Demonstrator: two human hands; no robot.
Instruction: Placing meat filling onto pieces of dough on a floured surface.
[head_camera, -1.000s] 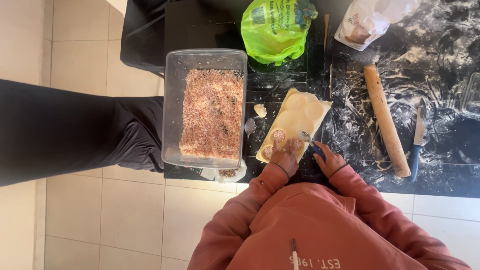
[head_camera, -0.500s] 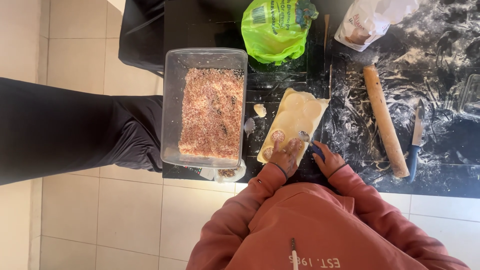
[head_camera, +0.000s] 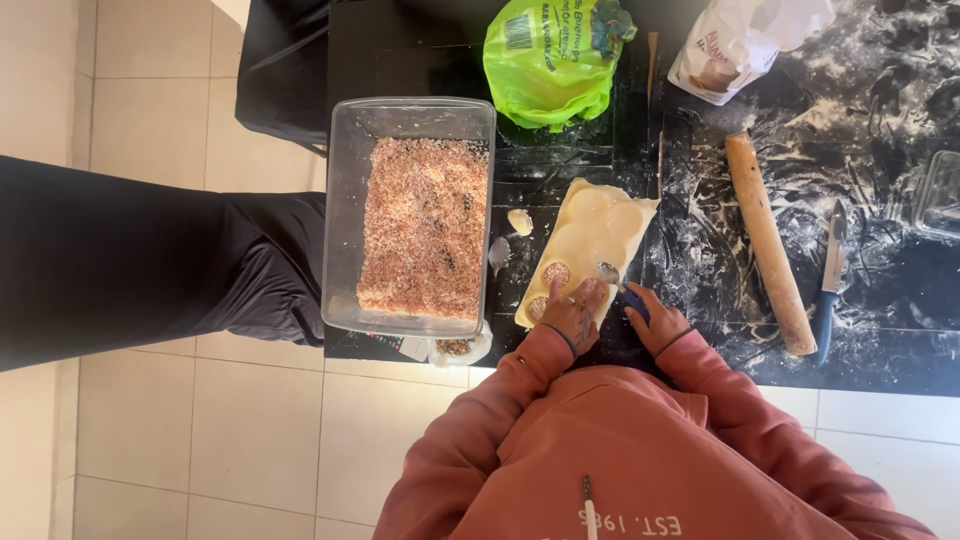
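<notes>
A pale dough sheet (head_camera: 592, 232) with round pressed spots lies on the dark floured counter. Two spots near its close end carry brownish filling (head_camera: 555, 272). My left hand (head_camera: 572, 318) rests flat on the near end of the sheet, fingers spread, holding nothing. My right hand (head_camera: 655, 322) grips a small blue-handled spoon (head_camera: 610, 274), whose bowl hovers over the dough just beside my left fingers. To the left of the dough stands a clear rectangular container (head_camera: 345, 200) with a layer of minced reddish-brown filling.
A wooden rolling pin (head_camera: 768, 245) and a knife (head_camera: 830, 280) lie right of the dough on the floured counter. At the back sit a green bag (head_camera: 550, 55) and a flour bag (head_camera: 735, 45). Dough scraps (head_camera: 520, 222) lie by the container. A dark-clothed leg (head_camera: 150, 260) is on the left.
Both hands have stayed at the near end of the dough, shifting only slightly; the spoon remains over the sheet.
</notes>
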